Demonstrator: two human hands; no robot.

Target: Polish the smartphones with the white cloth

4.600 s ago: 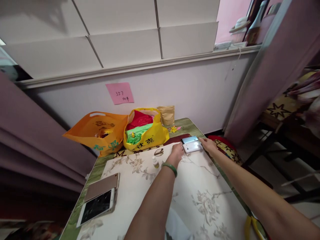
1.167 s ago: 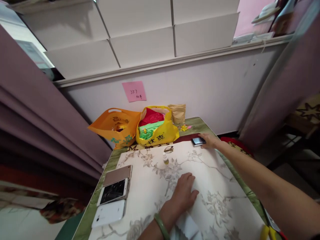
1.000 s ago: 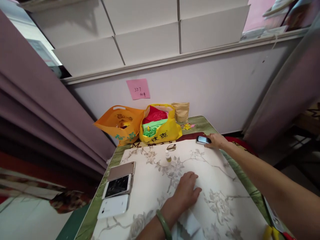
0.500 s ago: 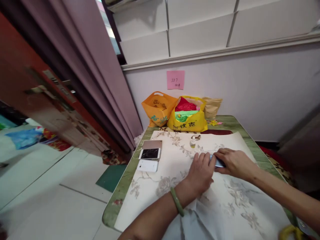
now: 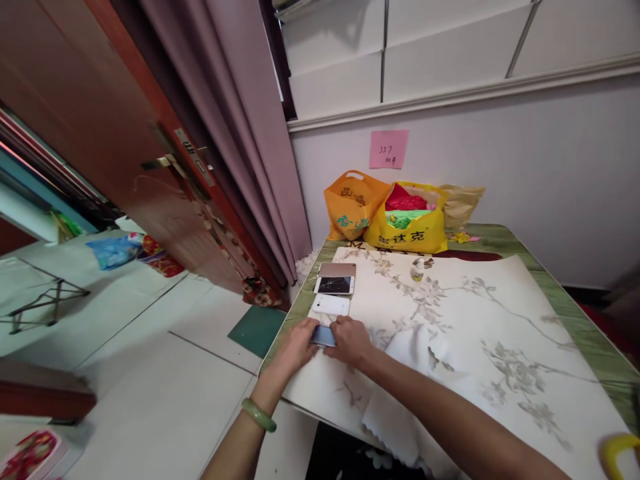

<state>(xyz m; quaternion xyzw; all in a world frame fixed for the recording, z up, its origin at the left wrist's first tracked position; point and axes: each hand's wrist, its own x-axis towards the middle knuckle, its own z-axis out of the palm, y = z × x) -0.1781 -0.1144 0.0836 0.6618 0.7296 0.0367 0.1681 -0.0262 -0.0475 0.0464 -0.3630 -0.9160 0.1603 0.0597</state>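
A blue-grey phone lies between my two hands, low over the left part of the table. My left hand, on the arm with the green bangle, grips its left end. Closed on the right end is my right hand. Just beyond them, a white phone lies face down. Behind that is a phone with a dark, cracked-looking screen, and then a gold-coloured phone. To the right of my forearm, a white cloth lies crumpled on the floral sheet.
A small bottle stands toward the back. An orange bag, a yellow bag and a brown paper bag line the rear edge. Something yellow and curved shows at the lower right. An open door stands left.
Both hands have carried the blue-grey phone left, from mid-table to just in front of the white phone. The crumpled white cloth now shows. The view has swung left.
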